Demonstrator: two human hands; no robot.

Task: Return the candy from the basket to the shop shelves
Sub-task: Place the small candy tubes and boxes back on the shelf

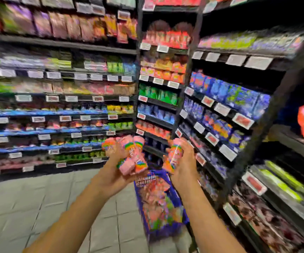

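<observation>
Now both hands are loaded with candy above the basket.

My left hand (114, 170) cradles a loose bunch of pink candy tubes (131, 156), fingers curled round them; my right hand (181, 161) grips one more tube (174, 156). More candy sits in the blue basket (167, 181) on the floor below, beside the shelves (211, 125). I judge the left bunch risky: too many tubes in one hold, so one could slip out as I reach for a shelf.
</observation>
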